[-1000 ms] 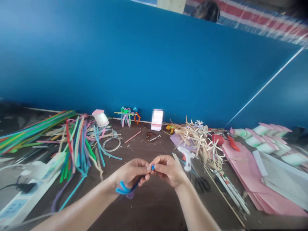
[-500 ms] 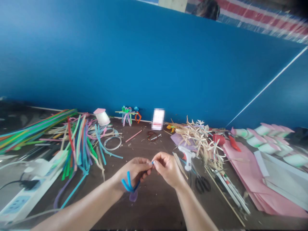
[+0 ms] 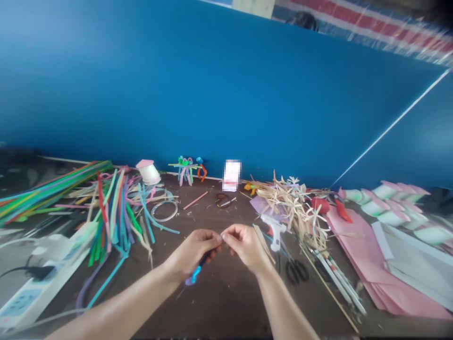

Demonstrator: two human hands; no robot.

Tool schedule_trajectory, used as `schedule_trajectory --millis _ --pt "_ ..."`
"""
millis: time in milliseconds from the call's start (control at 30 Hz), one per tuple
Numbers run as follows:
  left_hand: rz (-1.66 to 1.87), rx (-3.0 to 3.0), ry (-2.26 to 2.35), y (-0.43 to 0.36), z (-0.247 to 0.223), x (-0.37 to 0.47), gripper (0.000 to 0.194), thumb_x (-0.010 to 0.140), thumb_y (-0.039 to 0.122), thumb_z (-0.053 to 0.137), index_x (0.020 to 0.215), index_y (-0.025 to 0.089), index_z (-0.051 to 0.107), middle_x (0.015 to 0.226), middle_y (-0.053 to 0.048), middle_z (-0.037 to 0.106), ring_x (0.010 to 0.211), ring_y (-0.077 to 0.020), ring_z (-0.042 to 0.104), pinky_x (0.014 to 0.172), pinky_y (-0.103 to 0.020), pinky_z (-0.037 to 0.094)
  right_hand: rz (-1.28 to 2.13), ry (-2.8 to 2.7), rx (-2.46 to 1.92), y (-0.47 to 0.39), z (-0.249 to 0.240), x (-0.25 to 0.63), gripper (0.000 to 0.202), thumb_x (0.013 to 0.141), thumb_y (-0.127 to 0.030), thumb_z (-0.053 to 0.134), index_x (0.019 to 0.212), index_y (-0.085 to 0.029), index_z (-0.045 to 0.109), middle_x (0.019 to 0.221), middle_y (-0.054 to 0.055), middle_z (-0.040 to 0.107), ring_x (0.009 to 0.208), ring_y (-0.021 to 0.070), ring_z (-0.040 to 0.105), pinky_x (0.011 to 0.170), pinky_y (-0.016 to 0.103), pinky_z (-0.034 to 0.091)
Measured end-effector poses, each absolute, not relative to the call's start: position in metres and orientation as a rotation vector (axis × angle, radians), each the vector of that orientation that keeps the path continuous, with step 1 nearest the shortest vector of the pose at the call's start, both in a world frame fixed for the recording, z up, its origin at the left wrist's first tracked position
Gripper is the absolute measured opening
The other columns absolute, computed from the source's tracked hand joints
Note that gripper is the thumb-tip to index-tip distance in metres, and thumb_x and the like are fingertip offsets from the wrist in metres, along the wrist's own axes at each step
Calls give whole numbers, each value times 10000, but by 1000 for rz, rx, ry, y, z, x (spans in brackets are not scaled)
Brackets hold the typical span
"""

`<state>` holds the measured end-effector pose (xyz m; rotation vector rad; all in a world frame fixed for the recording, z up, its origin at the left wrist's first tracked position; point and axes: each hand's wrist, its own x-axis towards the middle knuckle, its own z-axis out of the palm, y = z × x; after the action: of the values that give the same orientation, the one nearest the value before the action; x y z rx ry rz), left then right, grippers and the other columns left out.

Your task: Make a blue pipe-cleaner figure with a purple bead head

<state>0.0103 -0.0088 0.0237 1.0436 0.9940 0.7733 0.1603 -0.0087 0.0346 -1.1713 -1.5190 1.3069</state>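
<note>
Left hand (image 3: 200, 248), left of glue gun (image 3: 276, 231), grips blue pipe cleaner (image 3: 196, 272). Right hand (image 3: 246, 244): fingers pressed together, meeting left's; can't tell what's between.

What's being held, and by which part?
A blue and purple piece is in the left hand, its lower part showing; the gripped part is hidden. Whether the right hand holds anything cannot be told.

The pipe-cleaner piece (image 3: 196, 271) is blue and purple, the paper (image 3: 357, 255) pink — the sheeting (image 3: 348, 16) striped red, white and blue.
</note>
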Motion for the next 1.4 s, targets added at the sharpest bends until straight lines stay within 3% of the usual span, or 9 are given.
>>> schedule_trajectory --millis 433,533,633,800,900,1000,1167,1400 --pt "724 858 955 -9 31 13 222 635 332 604 603 121 543 555 11 516 453 -57 427 407 -161 323 932 -1694 -1184 -8 22 158 180 798 -312 475 691 -175 522 610 -6 535 564 109 486 526 206 371" --pt "757 973 1010 -6 27 13 249 651 365 589 611 125 538 539 19 502 435 -58 419 394 -163 310 1004 -1552 -1212 -5 13 158 214 790 -371 481 727 -170 525 562 -20 488 467 91 441 434 196 339" --pt "946 997 1115 -2 21 12 259 653 389 580 676 135 538 537 44 468 428 -57 407 400 -166 318 1127 -1336 -1175 -10 11 157 264 782 -390 488 912 -161 516 573 -45 441 383 56 359 364 183 281" --pt "1138 1007 1119 4 17 13 252 676 345 570 802 129 550 609 33 500 480 -64 438 470 -180 368 1431 -1394 -922 -36 12 147 404 673 -267 633 1044 -194 490 643 -49 443 479 52 369 427 167 306" --pt "1122 1030 1113 2 18 15 259 683 343 568 814 120 559 621 20 517 501 -76 461 485 -186 376 1368 -1358 -1038 -39 9 141 221 721 -301 590 893 -166 554 532 -58 434 418 50 357 393 170 284" --pt "1065 1123 1095 -2 21 18 276 691 350 566 830 114 586 650 -10 567 582 -116 518 542 -205 405 1230 -1226 -1166 -28 7 140 217 750 -368 544 755 -151 563 471 -60 427 358 51 369 351 173 276" --pt "1025 1272 1103 -6 20 19 298 714 342 545 885 118 640 753 -45 646 696 -164 565 625 -222 425 1209 -1168 -1204 -14 8 142 222 695 -366 594 697 -153 533 473 -56 463 349 56 392 329 170 301" --pt "1017 1332 1120 -7 12 18 317 741 333 519 940 129 657 758 -39 651 726 -172 561 642 -224 424 1194 -1167 -1223 -12 10 140 194 694 -332 582 710 -156 500 511 -35 520 344 61 421 317 172 333"
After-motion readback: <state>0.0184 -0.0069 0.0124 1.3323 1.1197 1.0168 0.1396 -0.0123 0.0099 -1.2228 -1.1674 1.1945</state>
